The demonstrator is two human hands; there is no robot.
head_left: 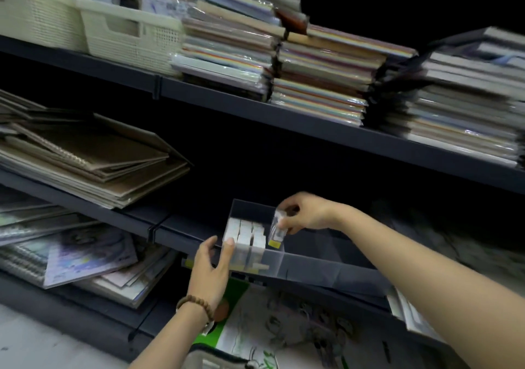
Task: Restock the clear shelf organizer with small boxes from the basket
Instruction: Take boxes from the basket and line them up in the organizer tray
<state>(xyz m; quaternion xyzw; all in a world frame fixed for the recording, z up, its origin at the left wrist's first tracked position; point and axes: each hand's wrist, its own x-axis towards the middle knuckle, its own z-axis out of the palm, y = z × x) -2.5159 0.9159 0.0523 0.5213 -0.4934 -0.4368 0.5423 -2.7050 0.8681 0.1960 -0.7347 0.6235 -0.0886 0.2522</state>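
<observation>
The clear shelf organizer (277,263) sits on the dark middle shelf, with several small white boxes (247,233) packed in its left part. My right hand (302,212) pinches a small clear-wrapped box (277,228) just above the organizer's free right part, beside the packed rows. My left hand (211,263) grips the organizer's front left corner, thumb on top by the white boxes and fingers against the front wall. A beaded bracelet is on my left wrist. At the bottom edge only the rim of a grey basket (216,360) shows.
Stacks of wrapped notebooks (321,84) fill the upper shelf, with cream baskets (130,32) to their left. Brown sketchbooks (93,158) lie left on the middle shelf. Spiral pads (85,255) and a green-edged colouring book (264,320) lie on the lowest shelf.
</observation>
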